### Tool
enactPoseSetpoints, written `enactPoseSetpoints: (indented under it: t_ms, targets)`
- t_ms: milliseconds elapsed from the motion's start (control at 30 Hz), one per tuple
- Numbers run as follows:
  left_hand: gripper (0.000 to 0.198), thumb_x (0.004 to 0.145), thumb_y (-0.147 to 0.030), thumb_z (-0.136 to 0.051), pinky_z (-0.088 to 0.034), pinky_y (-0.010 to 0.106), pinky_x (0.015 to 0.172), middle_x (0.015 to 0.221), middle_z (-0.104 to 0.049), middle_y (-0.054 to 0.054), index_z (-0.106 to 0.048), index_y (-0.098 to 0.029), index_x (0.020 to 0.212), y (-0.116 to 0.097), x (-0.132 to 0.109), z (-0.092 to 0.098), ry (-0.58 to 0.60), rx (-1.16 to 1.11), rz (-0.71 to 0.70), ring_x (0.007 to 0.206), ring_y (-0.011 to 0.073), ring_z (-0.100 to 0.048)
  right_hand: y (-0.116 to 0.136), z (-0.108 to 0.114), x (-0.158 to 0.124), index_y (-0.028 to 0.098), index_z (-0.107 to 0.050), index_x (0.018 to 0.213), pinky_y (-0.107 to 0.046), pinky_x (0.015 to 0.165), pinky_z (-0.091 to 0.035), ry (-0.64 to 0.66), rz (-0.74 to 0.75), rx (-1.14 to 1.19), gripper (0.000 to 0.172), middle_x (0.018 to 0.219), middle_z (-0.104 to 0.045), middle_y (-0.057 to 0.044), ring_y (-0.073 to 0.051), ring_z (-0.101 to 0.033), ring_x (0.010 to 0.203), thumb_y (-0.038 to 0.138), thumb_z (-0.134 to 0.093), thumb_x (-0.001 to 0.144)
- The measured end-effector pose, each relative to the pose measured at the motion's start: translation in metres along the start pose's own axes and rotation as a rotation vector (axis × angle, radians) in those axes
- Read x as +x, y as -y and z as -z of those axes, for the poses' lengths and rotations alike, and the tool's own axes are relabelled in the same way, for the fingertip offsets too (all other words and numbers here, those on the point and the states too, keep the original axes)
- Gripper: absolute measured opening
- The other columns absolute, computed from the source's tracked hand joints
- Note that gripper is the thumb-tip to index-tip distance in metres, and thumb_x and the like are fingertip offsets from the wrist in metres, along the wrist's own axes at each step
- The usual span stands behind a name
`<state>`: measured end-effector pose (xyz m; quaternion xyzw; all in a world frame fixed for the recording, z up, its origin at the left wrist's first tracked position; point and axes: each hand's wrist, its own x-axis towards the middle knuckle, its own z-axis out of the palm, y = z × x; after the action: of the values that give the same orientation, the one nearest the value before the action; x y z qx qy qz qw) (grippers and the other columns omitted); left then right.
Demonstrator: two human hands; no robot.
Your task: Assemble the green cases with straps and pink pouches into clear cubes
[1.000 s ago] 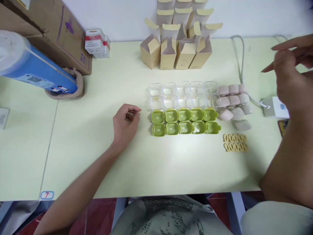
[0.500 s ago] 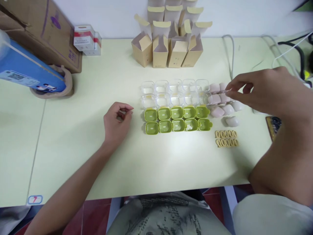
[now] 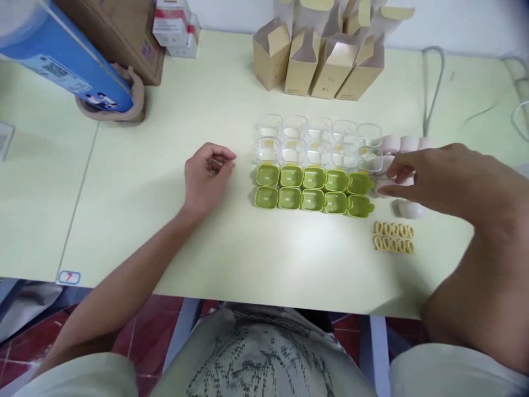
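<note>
My right hand (image 3: 446,179) is above the pale pink rounded pieces (image 3: 390,144), with thumb and forefinger apart around one of them; whether they touch it I cannot tell. It hides part of this group. One whitish piece (image 3: 409,209) lies nearer me, apart from the group. My left hand (image 3: 209,179) rests on the table left of the cups, its fingers curled and the tips nearly meeting, with nothing seen in them. Between my hands stand two rows of green cups (image 3: 290,198) and, behind them, two rows of clear plastic cups (image 3: 319,128).
Yellow loop-shaped pieces (image 3: 393,244) lie in two rows at the right. Open cardboard boxes (image 3: 300,71) stand at the back. A blue cylinder (image 3: 82,71) leans in a holder at the left, near a brown carton (image 3: 124,33) and small white boxes (image 3: 182,41). A grey cable (image 3: 433,94) runs at the back right.
The view has shifted, moving the table's contents in the picture. My right hand has moved toward me over the pale pieces, its thumb and forefinger wider apart. My left hand keeps its curl.
</note>
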<state>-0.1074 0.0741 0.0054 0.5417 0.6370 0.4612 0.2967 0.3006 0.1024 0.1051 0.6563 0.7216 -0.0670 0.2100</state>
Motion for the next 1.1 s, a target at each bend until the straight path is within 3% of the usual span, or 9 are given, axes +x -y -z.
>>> enactPoseSetpoints:
  t_ms: [200,533,700,800,900,1100]
  targets:
    - [0.02,0.08,-0.007,-0.071,-0.054,0.028,0.072,0.091,-0.079,0.0,-0.075,-0.025,0.087,0.0,0.001,-0.001,-0.035,-0.063,0.023,0.08,0.0151,-0.068,0.028,0.012,-0.009,0.026,-0.069,0.106,-0.039,0.064,-0.039,0.041,-0.036,-0.185,0.024,0.097,-0.066,-0.012,-0.03,-0.06,0.085,0.047,-0.065,0.097]
    - [0.017,0.083,-0.009,-0.073,-0.053,0.031,0.076,0.094,-0.08,0.001,-0.077,-0.023,0.089,-0.003,0.0,0.0,-0.018,-0.037,0.021,0.084,0.0161,-0.07,0.031,0.019,-0.005,0.023,-0.064,0.1,-0.037,0.066,-0.034,0.058,-0.063,-0.143,0.023,0.095,-0.064,-0.013,-0.027,-0.056,0.082,0.045,-0.061,0.096]
    - [0.015,0.084,-0.007,-0.072,-0.052,0.031,0.075,0.092,-0.079,0.001,-0.077,-0.02,0.089,-0.006,0.0,-0.001,-0.02,-0.034,0.03,0.081,0.0145,-0.068,0.035,0.027,-0.009,0.023,-0.064,0.093,-0.038,0.066,-0.035,0.084,-0.1,-0.111,0.016,0.091,-0.063,-0.012,-0.023,-0.049,0.074,0.036,-0.056,0.099]
    - [0.016,0.084,-0.007,-0.071,-0.053,0.032,0.077,0.092,-0.079,0.001,-0.077,-0.021,0.089,-0.007,0.0,0.0,-0.019,-0.025,0.025,0.082,0.0152,-0.069,0.023,0.028,-0.012,0.023,-0.066,0.088,-0.039,0.066,-0.034,0.024,-0.116,-0.084,0.02,0.086,-0.064,-0.013,-0.024,-0.049,0.073,0.033,-0.053,0.101]
    - [0.015,0.084,-0.01,-0.071,-0.052,0.032,0.076,0.092,-0.079,0.001,-0.077,-0.023,0.089,-0.007,0.0,0.0,-0.013,0.004,0.035,0.081,0.0165,-0.068,-0.001,0.024,-0.013,0.025,-0.072,0.099,-0.039,0.068,-0.035,-0.041,-0.175,-0.067,0.017,0.092,-0.069,-0.013,-0.027,-0.056,0.081,0.037,-0.061,0.101]
    - [0.011,0.082,-0.016,-0.073,-0.051,0.032,0.074,0.09,-0.078,0.001,-0.077,-0.024,0.088,-0.007,0.0,0.001,-0.013,0.002,0.043,0.078,0.0165,-0.066,-0.032,0.018,-0.004,0.031,-0.075,0.112,-0.038,0.07,-0.042,0.093,-0.201,-0.01,0.021,0.103,-0.074,-0.006,-0.025,-0.065,0.084,0.034,-0.08,0.092]
